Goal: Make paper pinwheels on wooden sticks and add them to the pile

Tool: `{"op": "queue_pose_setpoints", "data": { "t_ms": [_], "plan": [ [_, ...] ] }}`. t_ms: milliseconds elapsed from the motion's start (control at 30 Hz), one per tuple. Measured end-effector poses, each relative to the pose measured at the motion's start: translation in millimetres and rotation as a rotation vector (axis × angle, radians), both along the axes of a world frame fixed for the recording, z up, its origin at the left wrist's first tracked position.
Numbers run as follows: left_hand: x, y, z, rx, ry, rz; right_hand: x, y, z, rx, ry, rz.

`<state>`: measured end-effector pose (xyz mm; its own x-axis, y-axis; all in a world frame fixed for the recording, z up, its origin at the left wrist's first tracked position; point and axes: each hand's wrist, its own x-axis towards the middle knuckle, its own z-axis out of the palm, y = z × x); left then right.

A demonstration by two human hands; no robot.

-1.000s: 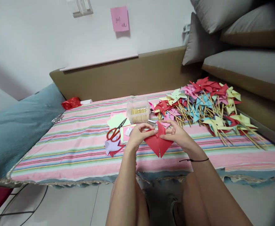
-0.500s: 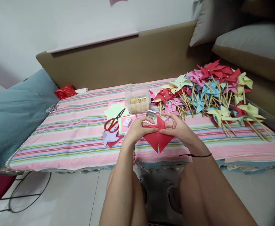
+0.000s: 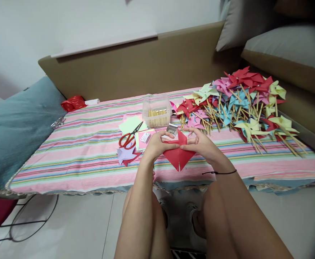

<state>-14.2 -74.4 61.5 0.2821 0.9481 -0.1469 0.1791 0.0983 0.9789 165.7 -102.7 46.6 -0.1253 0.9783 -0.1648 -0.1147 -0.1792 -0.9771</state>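
Note:
Both my hands hold a red paper square [image 3: 179, 155] with cut slits, over the front of the striped bed. My left hand [image 3: 155, 144] pinches its left side, fingers curled. My right hand [image 3: 200, 143] pinches the right side and a folded-up corner; a black band circles that wrist. Just behind the paper lie a small metal box [image 3: 172, 130] and a clear tub of wooden sticks [image 3: 157, 111].
Red scissors [image 3: 129, 138] lie on coloured paper sheets [image 3: 131, 126] left of my hands, with paper scraps [image 3: 127, 156] nearby. A large heap of finished paper pinwheels [image 3: 238, 104] fills the right of the striped cover [image 3: 87, 158]. A teal cushion [image 3: 14, 129] lies at left.
The view has tilted down and the pink wall note has left the frame. My hands keep hold of the red paper, fingers shifting slightly at its top corner.

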Motion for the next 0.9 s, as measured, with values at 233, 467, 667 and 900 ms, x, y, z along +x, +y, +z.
{"op": "queue_pose_setpoints", "data": {
  "t_ms": [233, 467, 667, 900],
  "plan": [
    [-2, -3, 10.5, -0.108, -0.182, 0.067, 0, 2, 1.0, 0.024, 0.039, -0.071],
    [10, -9, 9.8, -0.142, -0.420, 0.111, -7, 6, 3.6, 0.045, 0.183, -0.302],
    [29, -9, 5.0, -0.077, -0.530, 0.317, -13, 3, 5.0, 0.086, 0.160, -0.289],
    [29, -8, 1.0, 0.059, -0.359, 0.370, -11, 2, 6.6, 0.094, 0.146, -0.298]
  ]
}}
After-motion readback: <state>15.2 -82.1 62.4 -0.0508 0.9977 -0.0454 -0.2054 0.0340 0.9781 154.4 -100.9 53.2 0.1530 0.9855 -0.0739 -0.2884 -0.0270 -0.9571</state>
